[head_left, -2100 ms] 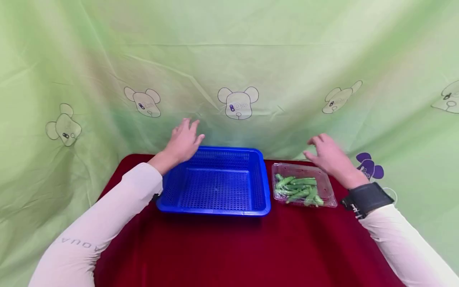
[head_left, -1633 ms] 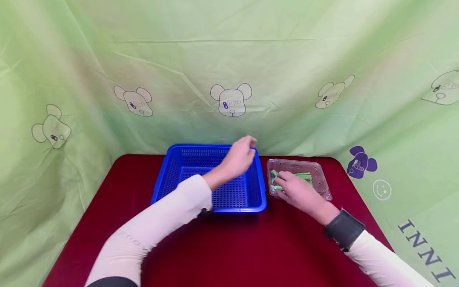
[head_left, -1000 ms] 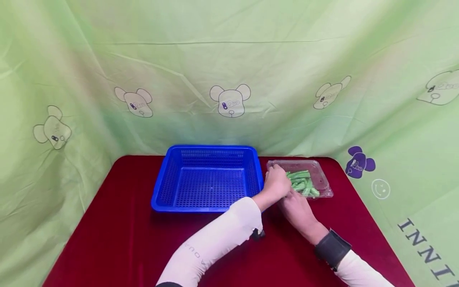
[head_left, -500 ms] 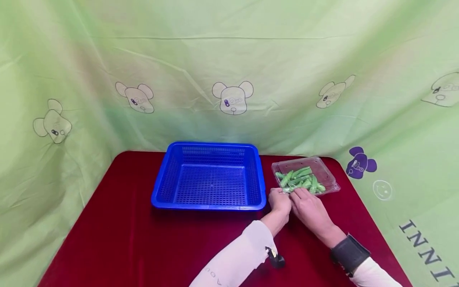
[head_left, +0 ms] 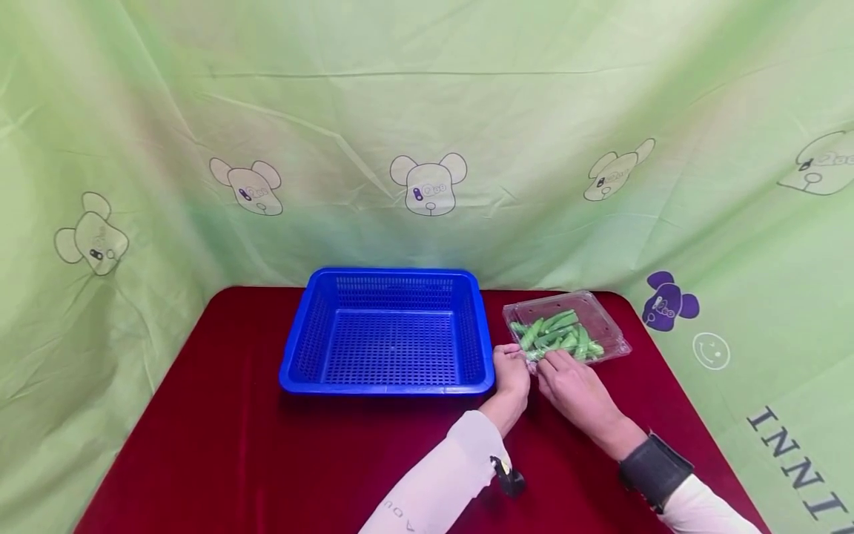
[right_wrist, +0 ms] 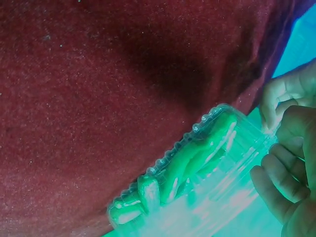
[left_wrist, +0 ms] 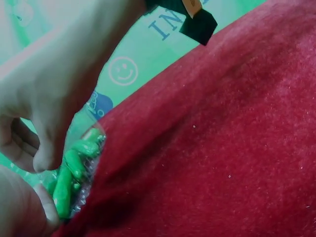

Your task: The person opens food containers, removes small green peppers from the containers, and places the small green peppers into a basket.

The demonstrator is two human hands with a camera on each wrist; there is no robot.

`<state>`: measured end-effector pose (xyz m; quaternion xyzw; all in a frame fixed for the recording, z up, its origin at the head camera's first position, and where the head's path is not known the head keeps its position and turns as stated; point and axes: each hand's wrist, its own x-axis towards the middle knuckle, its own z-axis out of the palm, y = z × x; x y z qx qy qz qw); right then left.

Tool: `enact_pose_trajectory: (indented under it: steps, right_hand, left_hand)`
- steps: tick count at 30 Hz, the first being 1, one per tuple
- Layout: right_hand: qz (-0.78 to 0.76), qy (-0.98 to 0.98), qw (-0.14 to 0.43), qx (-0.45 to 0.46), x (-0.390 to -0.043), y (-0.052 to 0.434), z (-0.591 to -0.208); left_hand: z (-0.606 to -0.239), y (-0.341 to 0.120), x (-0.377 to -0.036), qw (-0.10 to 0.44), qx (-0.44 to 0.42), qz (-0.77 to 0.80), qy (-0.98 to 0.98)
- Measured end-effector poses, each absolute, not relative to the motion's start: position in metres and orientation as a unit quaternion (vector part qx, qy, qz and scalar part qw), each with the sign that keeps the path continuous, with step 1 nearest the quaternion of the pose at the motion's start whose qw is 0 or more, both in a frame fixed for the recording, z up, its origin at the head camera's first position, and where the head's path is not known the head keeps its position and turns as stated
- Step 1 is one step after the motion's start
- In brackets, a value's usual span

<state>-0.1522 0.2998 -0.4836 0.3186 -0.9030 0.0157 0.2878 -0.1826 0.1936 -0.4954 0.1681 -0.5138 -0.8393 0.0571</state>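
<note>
Clear plastic box [head_left: 567, 335] of green pods [head_left: 557, 337], left hand [head_left: 511, 374] and right hand [head_left: 572, 384] fingers pinching its near edge

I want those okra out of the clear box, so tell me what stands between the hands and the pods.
The clear box looks shut: its lid covers the okra. The left hand and right hand both have their fingers at its near edge. Nothing else visible lies between them and the pods.

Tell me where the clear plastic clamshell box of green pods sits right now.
In the head view, the clear plastic clamshell box of green pods sits back right on the red tablecloth, just right of the blue plastic basket.
</note>
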Motion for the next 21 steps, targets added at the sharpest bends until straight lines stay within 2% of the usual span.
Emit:
enact_pose_trajectory:
  steps: [13, 21]
  right_hand:
    - [0.007, -0.899, 0.29, 0.327, -0.156, 0.299, -0.483]
    - [-0.001, -0.891, 0.296, 0.344, -0.159, 0.299, -0.485]
  left_hand:
    - [-0.505, 0.187, -0.194, 0.003, 0.167, -0.864, -0.476]
    - [-0.509, 0.19, -0.2, 0.035, 0.163, -0.858, -0.486]
